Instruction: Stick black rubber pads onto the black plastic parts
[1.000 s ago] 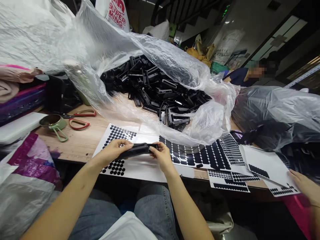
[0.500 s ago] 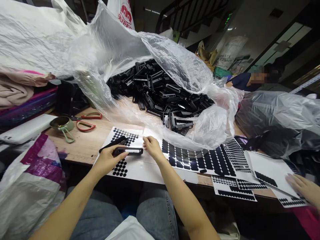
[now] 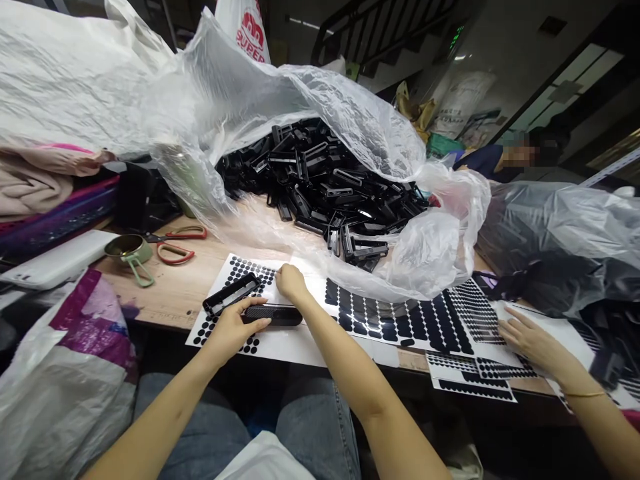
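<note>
My left hand (image 3: 233, 330) grips a long black plastic piece (image 3: 274, 315) between thumb and fingers, its ribbed dark face upward. Just beyond that hand, a second black plastic frame (image 3: 231, 293) lies slanted over a white sheet of round black stickers (image 3: 300, 343). My right hand (image 3: 291, 283) is closed above the sheet, fingertips by the sticker rows; whatever they pinch is hidden. Behind both hands, a heap of similar black plastic pieces (image 3: 320, 173) spills from a clear plastic bag (image 3: 370, 120).
Red-handled scissors (image 3: 175, 252) and a green metal cup (image 3: 130, 257) stand at the left. More black sticker sheets (image 3: 400, 323) spread rightward, where another person's hand (image 3: 530, 337) rests on white sheets. A full plastic bag (image 3: 545, 233) sits behind it.
The long piece in my left hand has turned from its hollow, pale side to its ribbed side. My right hand has moved slightly left and curled. The other person's hand has reached leftward.
</note>
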`<state>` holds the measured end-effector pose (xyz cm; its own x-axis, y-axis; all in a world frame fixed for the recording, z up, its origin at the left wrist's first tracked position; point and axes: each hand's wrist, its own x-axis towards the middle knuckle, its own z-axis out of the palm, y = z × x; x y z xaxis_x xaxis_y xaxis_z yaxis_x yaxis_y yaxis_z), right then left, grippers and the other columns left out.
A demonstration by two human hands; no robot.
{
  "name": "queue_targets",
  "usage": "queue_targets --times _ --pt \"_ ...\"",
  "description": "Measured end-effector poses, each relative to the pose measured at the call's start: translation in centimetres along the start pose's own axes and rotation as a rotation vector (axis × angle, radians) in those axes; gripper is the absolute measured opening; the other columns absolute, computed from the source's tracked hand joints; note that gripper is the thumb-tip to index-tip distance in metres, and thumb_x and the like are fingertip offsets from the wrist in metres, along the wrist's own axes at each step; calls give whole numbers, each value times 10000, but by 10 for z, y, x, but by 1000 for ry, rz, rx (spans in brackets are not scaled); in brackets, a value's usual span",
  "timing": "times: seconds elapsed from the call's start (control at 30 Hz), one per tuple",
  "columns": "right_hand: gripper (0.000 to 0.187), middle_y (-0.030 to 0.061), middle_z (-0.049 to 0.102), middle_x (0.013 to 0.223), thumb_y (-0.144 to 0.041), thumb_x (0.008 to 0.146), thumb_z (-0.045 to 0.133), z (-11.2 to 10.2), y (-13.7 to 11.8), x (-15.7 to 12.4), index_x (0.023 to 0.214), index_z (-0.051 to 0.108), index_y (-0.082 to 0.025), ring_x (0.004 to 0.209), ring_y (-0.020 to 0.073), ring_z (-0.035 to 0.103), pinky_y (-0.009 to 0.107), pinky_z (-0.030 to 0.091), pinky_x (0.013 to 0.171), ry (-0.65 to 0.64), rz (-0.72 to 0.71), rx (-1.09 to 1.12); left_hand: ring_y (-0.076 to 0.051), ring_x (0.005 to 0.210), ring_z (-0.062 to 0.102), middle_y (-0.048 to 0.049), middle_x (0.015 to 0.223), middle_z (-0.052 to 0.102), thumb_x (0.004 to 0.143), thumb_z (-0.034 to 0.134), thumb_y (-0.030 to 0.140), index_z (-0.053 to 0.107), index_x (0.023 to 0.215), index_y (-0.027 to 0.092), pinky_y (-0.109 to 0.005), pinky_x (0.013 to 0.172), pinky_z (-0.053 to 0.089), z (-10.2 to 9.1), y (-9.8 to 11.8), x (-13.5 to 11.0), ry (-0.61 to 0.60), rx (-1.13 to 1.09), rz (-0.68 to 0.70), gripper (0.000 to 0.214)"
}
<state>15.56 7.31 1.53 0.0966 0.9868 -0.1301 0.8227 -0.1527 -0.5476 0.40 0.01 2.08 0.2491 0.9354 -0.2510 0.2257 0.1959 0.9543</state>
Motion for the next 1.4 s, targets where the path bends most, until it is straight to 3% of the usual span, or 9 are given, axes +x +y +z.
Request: queue_targets --times 0.13,0.37,0.5,0.7,0.87,1.03,1.4 --pt "221 106 628 1007 -245 873 409 -2 8 -7 957 594 -155 923 195 584 281 404 770 39 -3 12 -189 692 628 -46 821 658 576 748 350 626 1034 143 -323 672 523 3 -9 2 31 0 -17 517" --pt "206 203 596 1039 -178 821 471 10 -5 3 948 606 -90 904 256 603 333 414 740 56 69 10 -195 752 633 -59 904 653 593 737 373 620 1034 147 -332 708 533 4 -18 4 0 -49 -6 509" --pt "168 192 616 994 -154 797 489 1 -10 -1 887 617 -95 897 252 600 326 411 736 48 50 56 -208 741 640 -63 885 660 598 731 370 631 1014 152 -350 702 540 5 -14 3 18 -12 7 480" --pt "149 41 625 805 -251 815 459 -25 5 -67 757 581 -189 779 167 576 274 418 704 57 -11 306 -209 717 651 -62 863 678 561 756 357 628 1048 136 -339 698 538 7 -20 6 23 -40 -37 551" --pt "99 32 568 835 -218 781 473 -14 15 -104 694 518 -202 772 164 545 297 425 732 66 32 435 -229 768 652 -69 863 691 564 754 385 643 1047 148 -342 717 527 8 -29 10 60 51 -12 549" --pt "102 46 556 895 -233 791 461 -3 14 -103 719 525 -203 757 160 541 314 440 744 120 91 505 -232 784 651 -73 876 695 565 750 389 655 1025 154 -335 722 522 8 -29 9 68 69 4 525" --pt "100 60 527 876 -185 795 434 3 9 -103 711 484 -203 795 182 543 322 436 746 134 76 414 -227 768 647 -67 838 697 534 764 379 671 979 142 -334 727 516 10 -28 10 90 32 15 512"
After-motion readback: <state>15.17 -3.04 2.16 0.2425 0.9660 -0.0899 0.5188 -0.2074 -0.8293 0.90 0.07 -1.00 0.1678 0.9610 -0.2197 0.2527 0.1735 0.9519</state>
